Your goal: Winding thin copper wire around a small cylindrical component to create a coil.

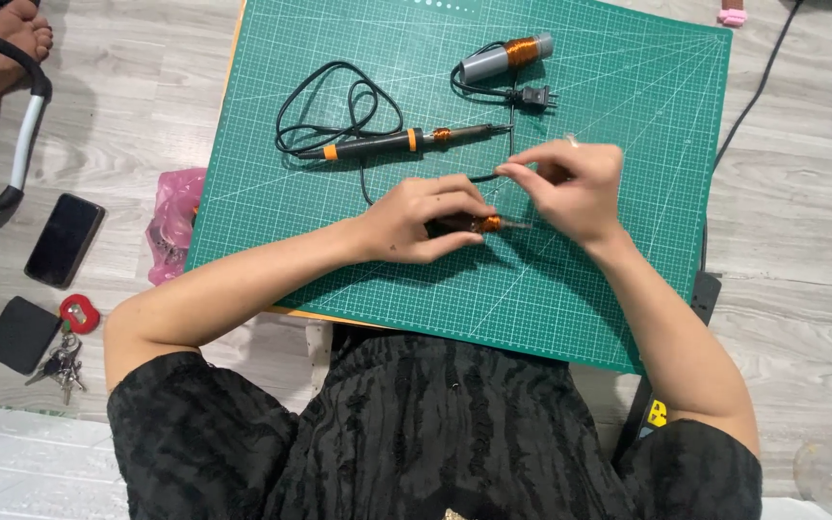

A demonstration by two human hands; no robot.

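Left hand (426, 220) grips a dark rod wound with copper wire (486, 223), lying left-to-right on the green gridded mat (618, 106); right hand (570, 188) pinches a thin wire strand.

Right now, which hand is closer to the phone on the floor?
Left. The left hand is over the middle of the green mat, on the phone's side. The right hand is farther away, beyond the left hand.
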